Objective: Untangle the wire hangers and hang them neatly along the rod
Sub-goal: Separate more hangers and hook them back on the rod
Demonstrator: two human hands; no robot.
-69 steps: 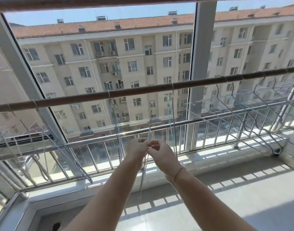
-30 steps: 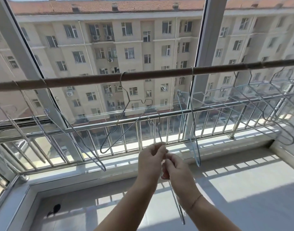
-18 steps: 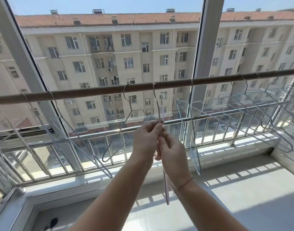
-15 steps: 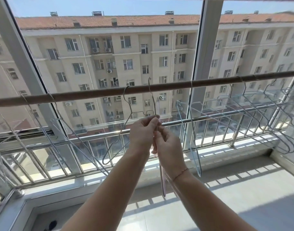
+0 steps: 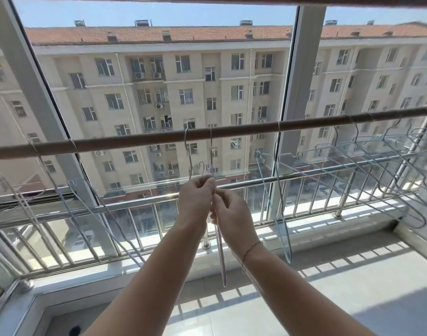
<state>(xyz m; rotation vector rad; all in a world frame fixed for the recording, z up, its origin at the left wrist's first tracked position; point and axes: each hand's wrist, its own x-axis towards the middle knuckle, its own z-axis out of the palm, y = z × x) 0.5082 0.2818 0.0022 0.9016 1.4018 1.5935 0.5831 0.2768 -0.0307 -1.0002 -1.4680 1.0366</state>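
Hanger cluster (image 5: 73, 184) at the rod's (image 5: 231, 133) left end, 1 hanger (image 5: 219, 251) at its middle, more hangers (image 5: 367, 151) toward its right end, railing (image 5: 304, 177) behind

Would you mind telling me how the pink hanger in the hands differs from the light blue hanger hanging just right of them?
The pink hanger is pinched by both the left hand and right hand; the light blue hanger hangs untouched. The pink hanger sits left of the window post, the light blue hanger across it. Both are thin wire hooked over the rod.
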